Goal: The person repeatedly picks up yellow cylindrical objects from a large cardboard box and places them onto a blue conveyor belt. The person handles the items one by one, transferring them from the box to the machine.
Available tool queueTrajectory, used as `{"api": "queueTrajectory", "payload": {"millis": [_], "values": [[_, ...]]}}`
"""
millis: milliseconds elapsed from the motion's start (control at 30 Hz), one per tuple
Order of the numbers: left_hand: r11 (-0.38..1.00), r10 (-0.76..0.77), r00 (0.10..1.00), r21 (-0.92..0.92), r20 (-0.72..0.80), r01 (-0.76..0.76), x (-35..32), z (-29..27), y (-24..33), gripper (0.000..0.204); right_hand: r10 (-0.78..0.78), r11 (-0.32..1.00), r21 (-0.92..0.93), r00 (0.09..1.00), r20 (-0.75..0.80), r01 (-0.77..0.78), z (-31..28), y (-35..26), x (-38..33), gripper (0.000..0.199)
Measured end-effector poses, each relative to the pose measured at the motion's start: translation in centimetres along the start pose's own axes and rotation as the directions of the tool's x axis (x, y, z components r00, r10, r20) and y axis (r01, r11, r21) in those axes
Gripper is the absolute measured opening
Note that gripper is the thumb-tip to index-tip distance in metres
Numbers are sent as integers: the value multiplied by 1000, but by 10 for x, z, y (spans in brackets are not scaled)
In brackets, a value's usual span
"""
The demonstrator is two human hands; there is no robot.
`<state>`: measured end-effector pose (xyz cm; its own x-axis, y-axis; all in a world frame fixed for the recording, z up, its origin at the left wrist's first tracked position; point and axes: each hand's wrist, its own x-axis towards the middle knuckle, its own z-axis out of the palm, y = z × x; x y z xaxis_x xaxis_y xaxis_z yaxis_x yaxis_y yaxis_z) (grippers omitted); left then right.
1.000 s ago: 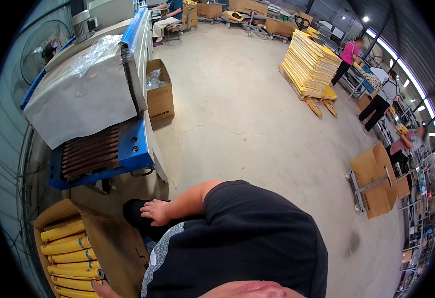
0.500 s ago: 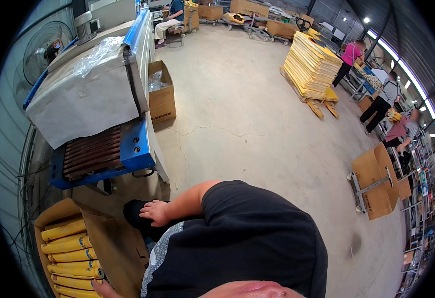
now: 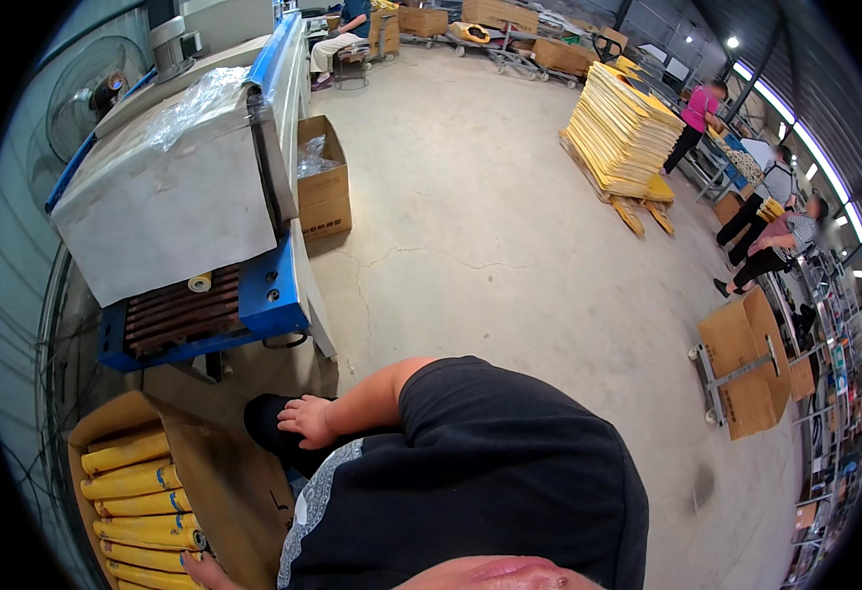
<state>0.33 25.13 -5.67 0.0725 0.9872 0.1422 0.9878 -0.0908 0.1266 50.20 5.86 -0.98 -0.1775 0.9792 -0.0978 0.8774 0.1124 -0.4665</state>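
My right hand (image 3: 305, 421) lies palm down on my dark-clothed knee, fingers spread and nothing in them. At the lower edge, my left hand (image 3: 209, 572) is partly cut off. Its visible fingers stretch toward the yellow rolls (image 3: 141, 531), at the inner side of an open cardboard box (image 3: 239, 482); whether they touch a roll is unclear. Several such rolls lie side by side in that box. Beyond it stands a blue machine (image 3: 271, 285) with a grey flap (image 3: 165, 216) hanging over dark rollers (image 3: 180, 320). One yellow roll end (image 3: 200, 282) shows under the flap.
A carton with clear plastic (image 3: 323, 202) stands beside the machine, and a fan (image 3: 91, 93) behind it. On a pallet jack (image 3: 642, 211) sits a yellow stack (image 3: 620, 133). A carton on a trolley (image 3: 745, 364) stands at right; people (image 3: 770, 187) work along the benches.
A yellow roll end has come into view under the machine's flap, on the rollers. At right, a person in a striped top has straightened up. My hands have stayed in place.
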Motion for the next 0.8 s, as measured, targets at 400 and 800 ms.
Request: {"api": "queueTrajectory", "payload": {"millis": [400, 800], "values": [[994, -6, 984, -106, -178, -13, -11, 3, 2, 48, 308, 746, 650, 940, -144, -145, 22, 29, 53, 79], [884, -291, 917, -443, -274, 149, -25, -80, 82, 46, 445, -700, 688, 870, 213, 190, -80, 44, 204, 74]]}}
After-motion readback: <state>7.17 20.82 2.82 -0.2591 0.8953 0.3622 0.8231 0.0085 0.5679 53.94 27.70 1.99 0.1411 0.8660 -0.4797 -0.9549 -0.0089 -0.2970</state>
